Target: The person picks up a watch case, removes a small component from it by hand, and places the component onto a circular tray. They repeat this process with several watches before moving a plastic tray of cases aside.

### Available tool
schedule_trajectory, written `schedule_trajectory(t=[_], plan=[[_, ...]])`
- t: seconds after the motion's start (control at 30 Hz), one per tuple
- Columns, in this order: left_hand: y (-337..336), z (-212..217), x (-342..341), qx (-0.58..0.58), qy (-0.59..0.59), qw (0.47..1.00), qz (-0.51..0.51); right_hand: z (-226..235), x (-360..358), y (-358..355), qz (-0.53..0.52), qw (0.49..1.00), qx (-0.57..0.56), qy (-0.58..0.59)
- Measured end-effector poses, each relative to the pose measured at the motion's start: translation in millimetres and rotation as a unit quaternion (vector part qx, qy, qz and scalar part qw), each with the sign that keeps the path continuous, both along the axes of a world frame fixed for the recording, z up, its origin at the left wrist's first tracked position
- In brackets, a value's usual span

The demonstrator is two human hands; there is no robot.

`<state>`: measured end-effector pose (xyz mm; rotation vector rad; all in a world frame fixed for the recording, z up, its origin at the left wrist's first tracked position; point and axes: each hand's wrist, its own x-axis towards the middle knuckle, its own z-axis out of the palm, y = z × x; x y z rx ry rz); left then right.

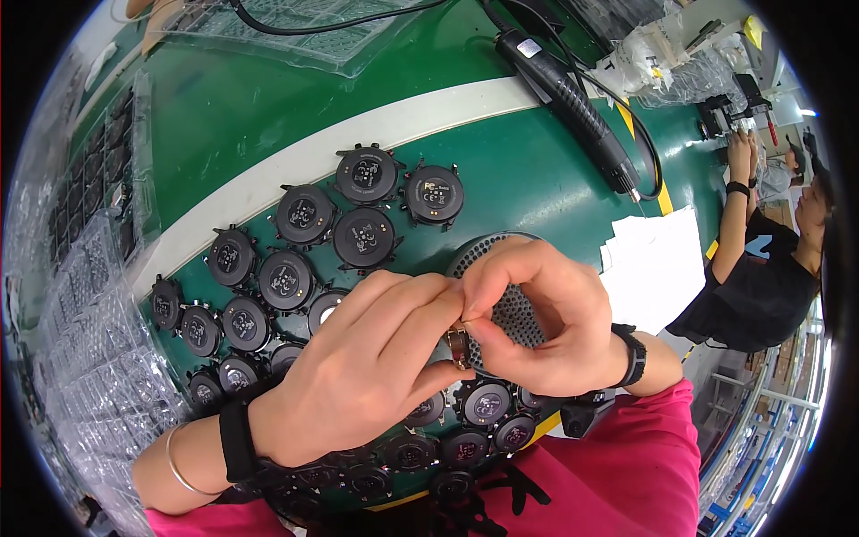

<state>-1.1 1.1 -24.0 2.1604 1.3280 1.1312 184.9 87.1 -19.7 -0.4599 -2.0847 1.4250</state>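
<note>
My left hand (362,358) and my right hand (546,318) meet at the fingertips in the middle of the view. Between them shows a small dark reddish-brown part with gold-coloured metal edges (459,347), mostly covered by my left fingers, which are closed on it. My right thumb and forefinger pinch at its upper end; whatever lies between those tips is too small to make out. Under my right hand is a round grey tray full of small holes (514,313). Round black watch cases (286,279) lie in rows on the green mat, left of and below my hands.
A black electric screwdriver (573,112) with a cable lies at the upper right. White paper sheets (658,268) are right of my right hand. Clear plastic trays (107,358) stack up at the left. At far right, a co-worker (761,268) has raised hands near a black fixture (738,107).
</note>
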Motion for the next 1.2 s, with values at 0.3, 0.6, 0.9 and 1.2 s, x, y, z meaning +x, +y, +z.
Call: schedule_trajectory(t=[0.3, 0.6, 0.9, 1.2], plan=[[1.2, 9.4, -7.8, -0.039, -0.03, 0.998, -0.036, 7.5, 2.1, 13.0, 0.067, 0.998, -0.014, 0.015], [1.6, 19.1, -23.1, -0.201, -0.024, 0.977, -0.074, 20.4, 6.3, 39.7, 0.145, 0.965, 0.148, -0.162], [-3.4, 23.4, -16.7, -0.203, 0.099, 0.973, -0.055, -8.2, -16.7, 36.4, -0.038, 0.916, 0.363, -0.169], [-2.0, 18.6, -17.9, -0.21, 0.062, 0.975, -0.031, -15.8, -18.1, 32.8, -0.029, 0.982, 0.142, -0.117]])
